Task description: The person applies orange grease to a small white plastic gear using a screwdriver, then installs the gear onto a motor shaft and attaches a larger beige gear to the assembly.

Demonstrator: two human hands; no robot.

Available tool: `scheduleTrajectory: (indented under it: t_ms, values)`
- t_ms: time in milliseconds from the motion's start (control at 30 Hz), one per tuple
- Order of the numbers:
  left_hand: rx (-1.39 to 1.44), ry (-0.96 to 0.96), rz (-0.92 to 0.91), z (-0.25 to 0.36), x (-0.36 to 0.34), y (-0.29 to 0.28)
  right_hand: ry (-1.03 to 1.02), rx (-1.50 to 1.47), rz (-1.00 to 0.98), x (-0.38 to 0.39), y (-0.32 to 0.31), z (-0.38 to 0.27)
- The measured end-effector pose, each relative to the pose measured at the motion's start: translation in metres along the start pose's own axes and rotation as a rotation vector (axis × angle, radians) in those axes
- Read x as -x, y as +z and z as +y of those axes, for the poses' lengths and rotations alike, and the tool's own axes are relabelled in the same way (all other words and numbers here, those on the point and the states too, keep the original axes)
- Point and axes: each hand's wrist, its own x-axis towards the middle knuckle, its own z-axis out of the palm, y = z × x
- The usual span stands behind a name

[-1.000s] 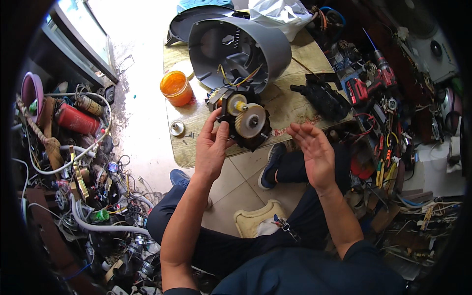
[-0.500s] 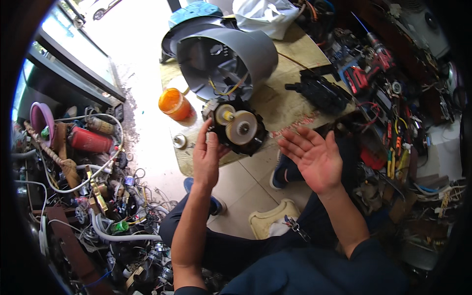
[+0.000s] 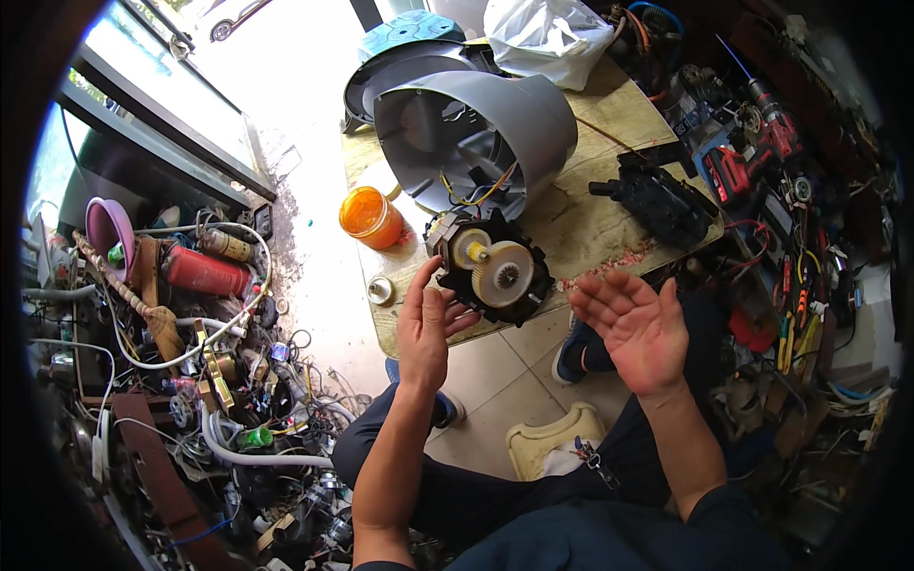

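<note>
A black motor unit with cream plastic gears (image 3: 503, 274) rests at the near edge of the worktable, its gears facing up. My left hand (image 3: 426, 338) is beside its left edge, fingers apart; whether the fingertips touch it I cannot tell. To the right of the unit, my right hand (image 3: 640, 333) is held open, palm up, with nothing in it. Behind the gears lies a grey rounded housing (image 3: 545, 124) on its side, yellow wires showing at its opening. An orange tub (image 3: 371, 219) and a small round metal part (image 3: 380, 290) are on the left.
The worn worktable (image 3: 595, 195) also bears a black mechanical part (image 3: 662, 198), reddish crumbs and a white plastic bag (image 3: 547, 40). A red cordless drill (image 3: 779, 133) and tools crowd the right. Cables and scrap heap up on the left, near a red cylinder (image 3: 205, 270). Below is a cream stool (image 3: 552, 440).
The whole scene has shifted right and slightly down in the picture. Both hands keep nearly the same open pose, and the motor unit stays in its place by the housing.
</note>
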Motion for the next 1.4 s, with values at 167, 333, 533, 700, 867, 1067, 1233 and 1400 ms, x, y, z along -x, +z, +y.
scheduleTrajectory:
  t_ms: [167,333,533,700,867,1067,1233,1400]
  values:
    - [-0.106,-0.01,0.087,0.001,0.0,-0.005,-0.007,-0.119,-0.02,-0.003,0.0,-0.006]
    - [-0.205,0.045,0.122,0.008,0.006,-0.011,0.006,-0.238,0.007,0.001,0.009,-0.012]
    - [-0.272,0.1,0.124,0.014,0.008,-0.014,-0.011,-0.264,0.029,0.018,0.016,-0.024]
    - [-0.245,0.155,0.16,0.014,0.011,-0.028,-0.044,-0.267,-0.003,0.033,0.022,-0.04]
    - [-0.237,0.212,0.17,0.014,0.01,-0.031,-0.103,-0.185,-0.008,0.055,0.02,-0.061]
    - [-0.251,0.306,0.19,0.01,0.012,-0.04,-0.15,0.049,0.114,0.08,0.02,-0.082]
    - [-0.249,0.394,0.218,0.012,0.017,-0.039,-0.193,0.764,0.331,0.084,0.001,-0.108]
    - [-0.262,0.491,0.26,0.011,0.016,-0.034,-0.434,1.715,0.431,0.022,-0.046,-0.15]
